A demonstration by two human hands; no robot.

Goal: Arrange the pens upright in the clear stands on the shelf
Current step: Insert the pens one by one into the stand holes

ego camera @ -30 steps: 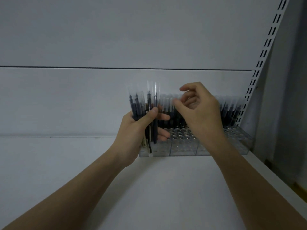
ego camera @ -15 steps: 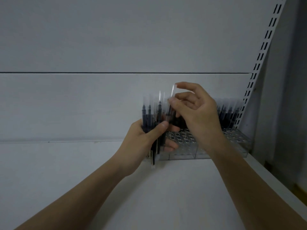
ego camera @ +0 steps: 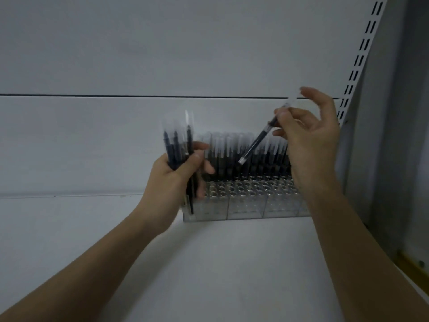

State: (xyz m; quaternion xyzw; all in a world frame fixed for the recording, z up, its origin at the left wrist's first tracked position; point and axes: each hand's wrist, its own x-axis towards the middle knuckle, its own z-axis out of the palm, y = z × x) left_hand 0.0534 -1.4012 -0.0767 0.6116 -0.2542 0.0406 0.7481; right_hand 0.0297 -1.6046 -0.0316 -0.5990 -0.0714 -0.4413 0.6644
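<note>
Two hands were in the frame, apart from each other. The left hand (ego camera: pixel 178 175), at the centre, gripped a bundle of pens (ego camera: pixel 177 147) held upright; three dark barrels with clear caps could be counted above the fist, and whether more sat behind them could not be told. The right hand (ego camera: pixel 308 140), at centre right, pinched a single pen (ego camera: pixel 260 141) between thumb and fingers, the other fingers spread loosely. That pen was tilted, its clear cap end up by the fingertips and its pale lower end pointing down-left over the stands.

The clear stands (ego camera: pixel 246 206) sat on the white shelf (ego camera: pixel 209 263) against the back wall, just right of centre; three front sections showed, the right end hidden behind the right forearm. A row of standing pens (ego camera: pixel 236 154), dark with frosted caps, filled the back; too many and too blurred to count. The front rows of round holes were open.

The shelf ran bare across the lower frame. A slotted upright (ego camera: pixel 362 56) slanted down the upper right, close beside the right hand.
</note>
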